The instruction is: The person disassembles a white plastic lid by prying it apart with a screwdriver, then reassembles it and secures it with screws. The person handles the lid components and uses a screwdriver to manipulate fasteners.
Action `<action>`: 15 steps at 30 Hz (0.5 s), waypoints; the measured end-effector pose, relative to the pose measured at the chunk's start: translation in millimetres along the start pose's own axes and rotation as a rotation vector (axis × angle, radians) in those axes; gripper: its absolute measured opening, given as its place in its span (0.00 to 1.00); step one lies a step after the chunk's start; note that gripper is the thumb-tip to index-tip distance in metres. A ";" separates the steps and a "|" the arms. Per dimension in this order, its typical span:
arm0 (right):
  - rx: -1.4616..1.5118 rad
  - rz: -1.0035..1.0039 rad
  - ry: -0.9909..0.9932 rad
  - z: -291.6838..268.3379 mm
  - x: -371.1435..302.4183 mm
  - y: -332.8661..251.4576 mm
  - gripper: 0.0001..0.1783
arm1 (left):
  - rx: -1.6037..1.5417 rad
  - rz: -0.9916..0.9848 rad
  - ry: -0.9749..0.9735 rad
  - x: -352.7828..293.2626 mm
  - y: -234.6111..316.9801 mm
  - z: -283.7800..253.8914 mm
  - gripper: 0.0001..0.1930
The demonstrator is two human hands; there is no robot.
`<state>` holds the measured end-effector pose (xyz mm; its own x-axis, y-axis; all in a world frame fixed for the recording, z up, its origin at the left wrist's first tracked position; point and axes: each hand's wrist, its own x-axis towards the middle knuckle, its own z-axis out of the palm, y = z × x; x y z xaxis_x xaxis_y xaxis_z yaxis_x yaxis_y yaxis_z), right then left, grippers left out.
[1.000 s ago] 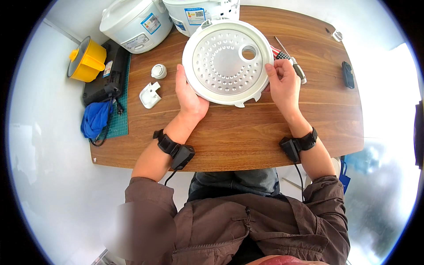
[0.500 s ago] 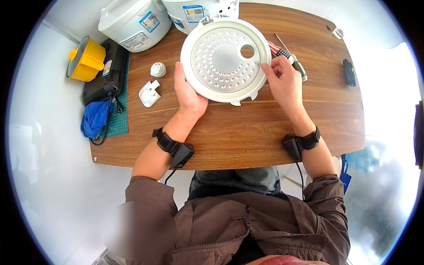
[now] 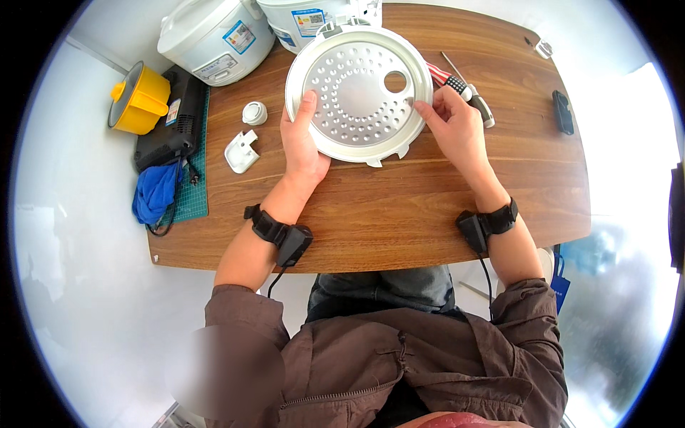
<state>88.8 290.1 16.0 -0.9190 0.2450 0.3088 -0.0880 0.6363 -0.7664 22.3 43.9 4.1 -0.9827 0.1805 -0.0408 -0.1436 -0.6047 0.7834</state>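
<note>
One round white lid (image 3: 418, 135), held over the far half of the wooden table (image 3: 385, 221), its dimpled metal plate (image 3: 349, 103) facing me; a round opening in the plate, toward the right; small tabs on the near rim. My left hand (image 3: 303, 146), clamped on the lid's left edge, thumb over the front, other fingers hidden behind; my right hand (image 3: 460, 128) at the opposite edge, thumb tip at the rim and fingers curled, though whether they pinch it I cannot tell. One black strap on each of my wrists. Left of the lid: a small white round cap (image 3: 254, 113); nearer me, a notched white plastic piece (image 3: 241, 151). Beyond my right hand: a grey-handled tool (image 3: 484, 113), beside a red-striped item (image 3: 437, 73). Far left: two white rice cookers (image 3: 214, 43); a yellow container (image 3: 146, 100) by a black appliance (image 3: 160, 143); a blue cloth (image 3: 153, 194), partly on a green mat (image 3: 193, 207).
</note>
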 end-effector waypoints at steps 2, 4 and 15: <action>0.052 0.047 -0.030 0.5 0.6 0.6 0.18 | -0.030 -0.019 -0.008 1.4 0.6 -2.2 0.26; 0.190 0.101 -0.043 6.0 2.1 11.0 0.18 | -0.031 -0.029 -0.001 2.3 -0.9 -2.4 0.26; 0.617 0.200 -0.196 1.7 3.7 2.8 0.26 | 0.048 -0.016 0.043 3.4 -2.1 -5.7 0.24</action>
<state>84.5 291.6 14.0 -0.9879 0.1408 0.0642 -0.0585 0.0442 -0.9973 18.5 41.3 -1.2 -0.9846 0.1556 -0.0795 -0.1546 -0.5636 0.8115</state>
